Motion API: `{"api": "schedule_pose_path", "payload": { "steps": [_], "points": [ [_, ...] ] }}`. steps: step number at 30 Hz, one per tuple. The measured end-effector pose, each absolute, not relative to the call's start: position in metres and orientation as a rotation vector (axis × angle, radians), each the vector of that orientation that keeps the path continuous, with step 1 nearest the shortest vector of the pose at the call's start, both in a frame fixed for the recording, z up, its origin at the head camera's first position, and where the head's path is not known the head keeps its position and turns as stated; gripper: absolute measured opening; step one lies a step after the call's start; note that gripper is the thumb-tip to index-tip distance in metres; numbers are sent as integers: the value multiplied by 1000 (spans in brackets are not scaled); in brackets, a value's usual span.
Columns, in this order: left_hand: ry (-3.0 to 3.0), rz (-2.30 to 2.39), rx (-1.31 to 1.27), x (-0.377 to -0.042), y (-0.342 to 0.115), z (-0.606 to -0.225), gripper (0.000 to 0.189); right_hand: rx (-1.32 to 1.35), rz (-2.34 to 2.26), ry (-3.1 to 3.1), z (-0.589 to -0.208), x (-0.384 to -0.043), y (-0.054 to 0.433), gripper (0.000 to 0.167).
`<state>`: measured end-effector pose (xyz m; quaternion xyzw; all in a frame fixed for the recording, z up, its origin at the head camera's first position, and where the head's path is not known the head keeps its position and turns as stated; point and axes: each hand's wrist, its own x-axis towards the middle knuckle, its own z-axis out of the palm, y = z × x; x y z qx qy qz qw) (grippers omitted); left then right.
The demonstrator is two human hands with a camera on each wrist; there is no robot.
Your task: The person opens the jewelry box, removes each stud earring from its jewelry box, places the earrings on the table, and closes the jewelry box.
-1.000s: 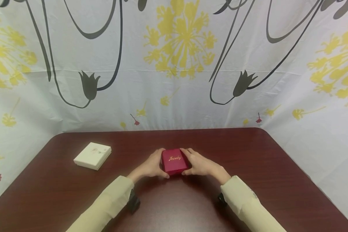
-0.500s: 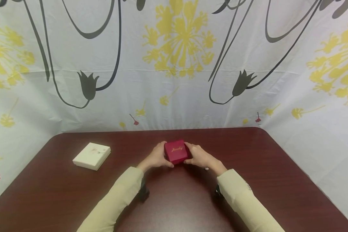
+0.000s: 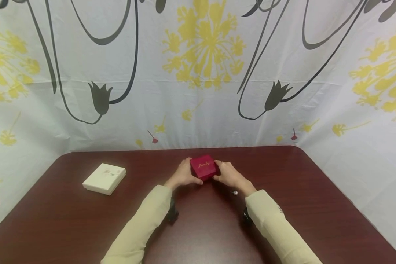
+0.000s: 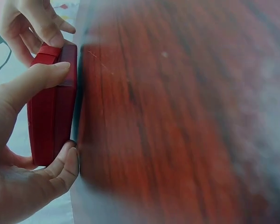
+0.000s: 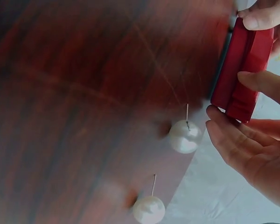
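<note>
A small red jewelry box (image 3: 203, 167), with gold "Jewelry" lettering on its lid, is between both hands near the far side of the table, turned a little askew. My left hand (image 3: 184, 174) grips its left side, thumb at the near edge. On the opposite side, my right hand (image 3: 231, 174) holds it with thumb and fingers. In the left wrist view the box (image 4: 51, 112) shows a closed lid with a seam along its side. Two pearl earrings, one nearer (image 5: 185, 136) and one farther (image 5: 149, 210) from the box, lie on the table by my right hand.
A flat cream box (image 3: 105, 178) with a printed flower lies at the left of the dark red-brown table (image 3: 69, 220). Behind the table's far edge hangs a white curtain (image 3: 198, 121) with yellow and grey flowers.
Both hands have moved the jewelry box away from me and slightly to the right, and it has turned a little. One pearl earring has come into view beside my right wrist.
</note>
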<state>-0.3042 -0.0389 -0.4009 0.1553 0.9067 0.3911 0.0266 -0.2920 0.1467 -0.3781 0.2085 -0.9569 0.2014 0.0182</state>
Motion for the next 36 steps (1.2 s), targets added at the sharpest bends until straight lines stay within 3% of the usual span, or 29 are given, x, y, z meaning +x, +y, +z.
{"api": "schedule_pose_path", "payload": {
  "steps": [19,31,36],
  "points": [
    [2813,1182,384,-309,-30,-396,74,521,569,-2977,-379,-300,144,48],
    [2769,1194,226,-310,-27,-396,96,550,622,-2966,-384,-304,141,55],
    [2784,1181,231,-311,-27,-397,96,560,637,-2960,-384,-303,140,57]
  ]
}}
